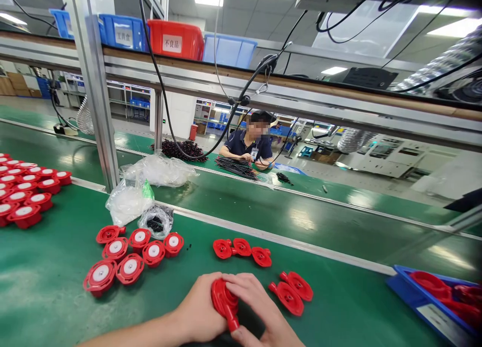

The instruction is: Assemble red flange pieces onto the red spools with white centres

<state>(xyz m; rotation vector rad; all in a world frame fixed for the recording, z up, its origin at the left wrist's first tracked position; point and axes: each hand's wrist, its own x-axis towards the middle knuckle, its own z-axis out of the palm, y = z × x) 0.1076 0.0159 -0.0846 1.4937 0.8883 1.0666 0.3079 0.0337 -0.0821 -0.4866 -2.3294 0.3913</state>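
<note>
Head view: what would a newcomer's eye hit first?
Probably the round red plastic part with a spout, held between left hand and right hand at bottom centre. Next, the massed red parts with round white discs on the green bench, far left. Then the red plastic bin between blue plastic bins, upper left.
</note>
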